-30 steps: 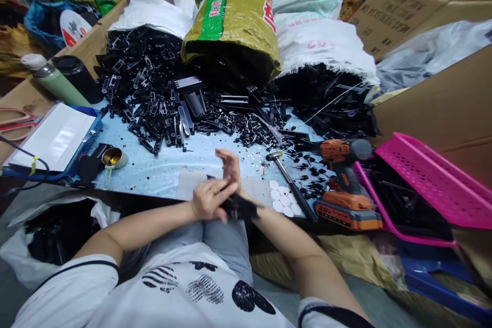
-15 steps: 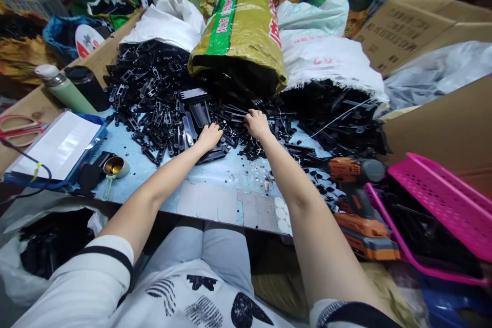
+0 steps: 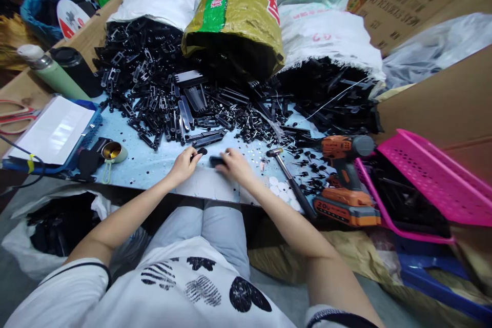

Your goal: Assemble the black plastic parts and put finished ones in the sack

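Observation:
My left hand (image 3: 184, 164) rests near the front of the pale blue table (image 3: 154, 164), its fingers pinched on a small black plastic part (image 3: 201, 151). Close beside it, my right hand (image 3: 234, 163) grips another black plastic piece (image 3: 216, 161). The two hands are a few centimetres apart over a grey patch of the tabletop. Behind them lies a big heap of black plastic parts (image 3: 161, 97) spilling from open sacks.
A hammer (image 3: 288, 177) lies right of my right hand, then an orange cordless drill (image 3: 344, 179) and a pink basket (image 3: 418, 184). At left are a brass cup (image 3: 112, 152), a blue tray with a white sheet (image 3: 54, 133), two bottles (image 3: 57, 77) and scissors (image 3: 13, 115).
Both hands have pulled back from the heap of black parts to the table's front edge, each now holding a black piece. One second ago they were together at the edge.

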### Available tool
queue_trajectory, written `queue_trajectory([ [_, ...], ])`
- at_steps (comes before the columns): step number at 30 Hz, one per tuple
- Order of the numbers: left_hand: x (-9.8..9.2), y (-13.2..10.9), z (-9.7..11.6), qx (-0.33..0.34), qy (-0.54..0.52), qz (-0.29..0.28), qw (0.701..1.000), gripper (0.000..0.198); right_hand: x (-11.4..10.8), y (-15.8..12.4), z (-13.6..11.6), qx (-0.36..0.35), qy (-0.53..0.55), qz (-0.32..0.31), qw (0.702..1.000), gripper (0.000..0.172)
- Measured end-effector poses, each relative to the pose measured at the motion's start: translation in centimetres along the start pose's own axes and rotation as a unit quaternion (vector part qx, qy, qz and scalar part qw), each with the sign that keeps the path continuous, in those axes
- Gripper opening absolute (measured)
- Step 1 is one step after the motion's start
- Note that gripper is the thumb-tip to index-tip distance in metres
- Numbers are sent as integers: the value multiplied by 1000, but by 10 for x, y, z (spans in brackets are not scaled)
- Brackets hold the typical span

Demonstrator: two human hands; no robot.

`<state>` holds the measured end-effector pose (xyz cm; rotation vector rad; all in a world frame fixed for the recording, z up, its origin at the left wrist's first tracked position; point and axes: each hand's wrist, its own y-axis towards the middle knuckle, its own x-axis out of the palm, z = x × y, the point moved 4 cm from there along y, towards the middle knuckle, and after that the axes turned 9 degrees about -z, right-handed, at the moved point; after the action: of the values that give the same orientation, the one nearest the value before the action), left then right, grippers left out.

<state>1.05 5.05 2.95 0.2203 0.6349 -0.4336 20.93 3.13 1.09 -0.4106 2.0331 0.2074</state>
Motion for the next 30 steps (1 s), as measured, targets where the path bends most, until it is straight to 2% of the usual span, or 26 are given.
queue_trajectory([
  [3, 8, -24, -9, -44, -71, 20, 996, 14, 29, -18, -26, -56, -54, -53, 996, 48],
  [4, 11, -29, -10, -51, -97, 24, 994, 19, 31, -20, -29, -49, -32, -48, 997, 48],
  [6, 17, -34, -7, -49, -134, 30, 989, 31, 29, -20, -31, -10, 79, -13, 997, 48],
  [8, 19, -36, 1, -27, -143, 38, 989, 35, 26, -18, -33, 26, 251, 10, 968, 53],
  [11, 17, -35, 16, 25, -119, 59, 991, 33, 25, -18, -42, 39, 449, 0, 893, 61],
  [13, 14, -34, 23, 54, -102, 52, 992, 33, 24, -20, -47, 34, 498, 14, 867, 64],
  [16, 11, -33, 30, 78, -88, 25, 993, 33, 24, -22, -46, 30, 519, 45, 853, 63],
  [19, 9, -35, 34, 77, -60, 19, 995, 34, 20, -23, -39, 3, 495, 49, 867, 59],
  [24, 13, -43, 43, 68, 8, 14, 998, 35, 6, -28, -36, -69, 357, 24, 931, 50],
  [26, 17, -45, 47, 68, 13, 41, 997, 35, 3, -30, -41, -67, 337, 37, 938, 51],
  [30, 22, -48, 57, 63, 4, 156, 986, 36, 4, -36, -60, -26, 336, 105, 936, 53],
])
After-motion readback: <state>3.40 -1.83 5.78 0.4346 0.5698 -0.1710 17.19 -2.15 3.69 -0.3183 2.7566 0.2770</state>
